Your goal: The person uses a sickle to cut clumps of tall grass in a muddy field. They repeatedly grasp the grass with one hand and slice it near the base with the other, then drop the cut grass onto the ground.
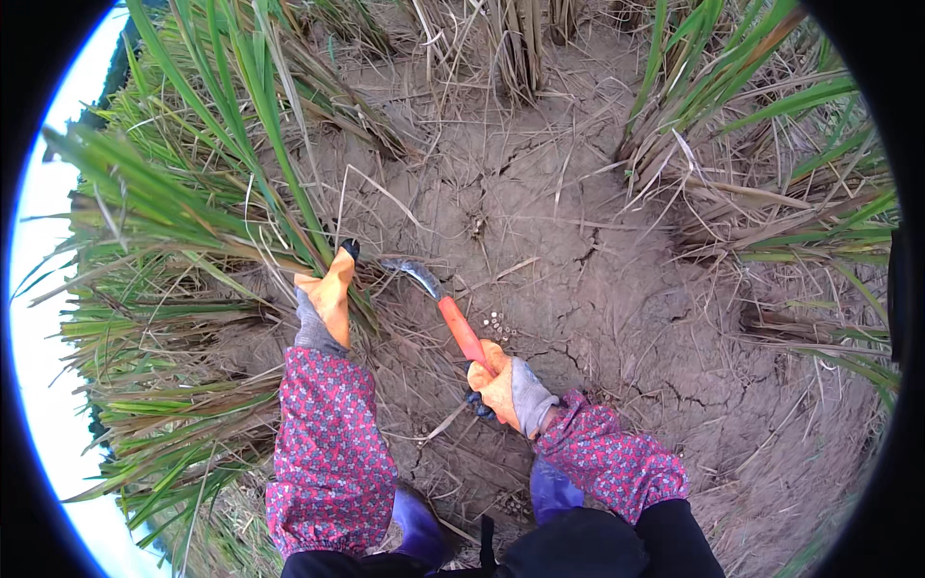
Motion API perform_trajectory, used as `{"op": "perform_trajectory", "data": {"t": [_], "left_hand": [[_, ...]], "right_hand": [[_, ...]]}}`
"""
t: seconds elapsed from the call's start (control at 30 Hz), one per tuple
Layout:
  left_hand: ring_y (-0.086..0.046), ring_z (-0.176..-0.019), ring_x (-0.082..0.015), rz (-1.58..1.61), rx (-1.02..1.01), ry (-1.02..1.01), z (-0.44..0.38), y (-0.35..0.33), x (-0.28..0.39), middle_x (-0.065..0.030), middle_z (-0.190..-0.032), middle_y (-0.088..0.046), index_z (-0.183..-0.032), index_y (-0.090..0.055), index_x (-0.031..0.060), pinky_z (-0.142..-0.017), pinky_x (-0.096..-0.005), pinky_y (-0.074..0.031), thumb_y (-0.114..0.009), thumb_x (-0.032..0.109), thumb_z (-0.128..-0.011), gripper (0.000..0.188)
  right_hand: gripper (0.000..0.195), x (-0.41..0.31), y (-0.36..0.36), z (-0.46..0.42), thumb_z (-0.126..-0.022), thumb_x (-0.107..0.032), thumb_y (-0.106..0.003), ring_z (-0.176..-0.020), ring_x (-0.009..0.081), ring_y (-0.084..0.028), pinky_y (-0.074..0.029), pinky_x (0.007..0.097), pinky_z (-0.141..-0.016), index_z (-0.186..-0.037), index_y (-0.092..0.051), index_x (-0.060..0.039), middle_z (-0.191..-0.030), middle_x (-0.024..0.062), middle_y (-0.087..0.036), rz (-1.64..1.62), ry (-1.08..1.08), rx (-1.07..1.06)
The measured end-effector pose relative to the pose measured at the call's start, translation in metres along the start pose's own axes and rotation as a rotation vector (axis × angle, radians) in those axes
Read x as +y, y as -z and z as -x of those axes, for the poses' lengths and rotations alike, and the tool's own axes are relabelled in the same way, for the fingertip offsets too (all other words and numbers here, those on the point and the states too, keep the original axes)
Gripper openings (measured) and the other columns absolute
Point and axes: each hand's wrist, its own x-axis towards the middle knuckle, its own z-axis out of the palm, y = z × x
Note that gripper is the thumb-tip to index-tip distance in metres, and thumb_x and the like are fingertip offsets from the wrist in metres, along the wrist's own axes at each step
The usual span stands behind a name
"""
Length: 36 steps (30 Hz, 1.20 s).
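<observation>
My left hand [329, 296], in an orange and grey work glove with dark fingertips, grips a clump of long green grassy stalks [289, 217] low on the stems. Some of its fingers are hidden behind the stalks. In my right hand [502, 386], gloved alike, is the orange handle of a sickle [461, 329]. The sickle's curved metal blade [415, 273] points toward the base of the held clump, just right of my left hand. Whether the blade tip touches the stems I cannot tell.
Cracked brown soil [578, 289] strewn with dry straw lies before me. Small pale cut stem ends [497, 325] show near the sickle handle. More clumps stand at the left [195, 397], the top [517, 43] and the right [723, 173]. Purple boots [556, 488] are below me.
</observation>
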Motion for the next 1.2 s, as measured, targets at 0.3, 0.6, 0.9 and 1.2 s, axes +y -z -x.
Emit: {"op": "perform_trajectory", "data": {"t": [0.3,0.6,0.9,1.2], "left_hand": [[-0.052,-0.082,-0.0135,-0.322,0.090,-0.043,-0.018,-0.017,-0.008,-0.0046,-0.097,-0.058,-0.112,-0.052,0.0001,-0.077,-0.0280,-0.042,-0.071,0.017,-0.073,0.047],[-0.052,-0.072,-0.0114,-0.294,-0.088,0.247,0.073,0.098,-0.028,-0.0018,-0.082,-0.058,-0.095,-0.056,0.0025,-0.063,-0.0278,-0.044,-0.069,0.013,-0.074,0.026],[-0.060,-0.069,-0.0179,-1.050,-0.277,1.155,0.378,0.364,0.093,-0.0102,-0.077,-0.063,-0.096,-0.060,0.0027,-0.059,-0.0322,-0.048,-0.070,0.019,-0.070,0.033],[-0.054,-0.108,-0.0344,-1.131,-0.542,1.220,0.425,0.378,0.053,-0.0239,-0.111,-0.057,-0.116,-0.051,-0.0018,-0.088,-0.0389,-0.043,-0.070,0.035,-0.068,0.063]], "right_hand": [[0.039,-0.003,-0.017,-0.027,-0.084,-0.031,-0.048,-0.071,0.0367,-0.061,-0.046,0.0431,-0.061,-0.114,-0.049,-0.0066,-0.075,0.0226,-0.060,0.088,0.026,-0.001],[0.051,0.086,0.026,0.113,-0.079,0.002,-0.052,-0.064,0.0045,-0.040,-0.034,0.0195,-0.057,-0.128,-0.042,-0.0075,-0.074,-0.0040,-0.043,-0.364,0.033,-0.091],[0.071,0.056,0.031,0.090,-0.066,0.016,-0.041,-0.058,0.0036,-0.033,-0.029,0.0171,-0.052,-0.133,-0.037,-0.0077,-0.068,-0.0076,-0.034,-0.274,0.180,-0.072],[0.054,0.032,0.009,0.069,-0.080,0.008,-0.044,-0.059,0.0032,-0.038,-0.034,0.0169,-0.052,-0.131,-0.038,-0.0087,-0.074,-0.0059,-0.040,-0.138,0.415,0.220]]}}
